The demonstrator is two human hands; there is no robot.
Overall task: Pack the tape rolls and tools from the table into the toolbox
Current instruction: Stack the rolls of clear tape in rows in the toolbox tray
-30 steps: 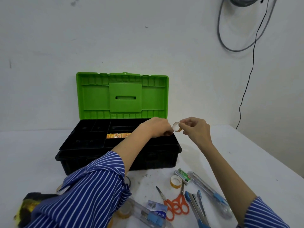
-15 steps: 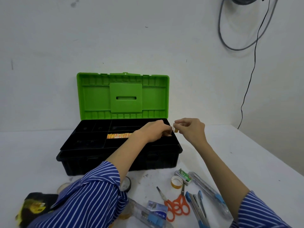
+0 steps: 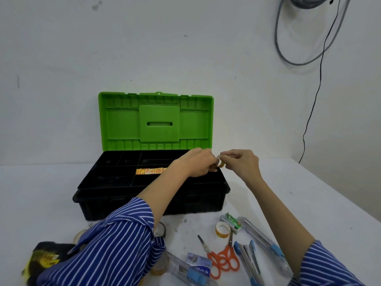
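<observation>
Small tape roll held over the toolbox, most of the packing yet to do.

I pinch a small tape roll [image 3: 221, 164] between my right hand [image 3: 241, 164] and my left hand [image 3: 195, 165], both curled on it, above the right end of the open toolbox [image 3: 115, 195]. Inside I see only a patterned strip [image 3: 150, 171]. On the table [image 3: 288, 193] another tape roll [image 3: 222, 229], orange scissors [image 3: 221, 258], a stapler [image 3: 248, 259], a staple box [image 3: 232, 221] and utility knives [image 3: 266, 242] are unpacked.
</observation>
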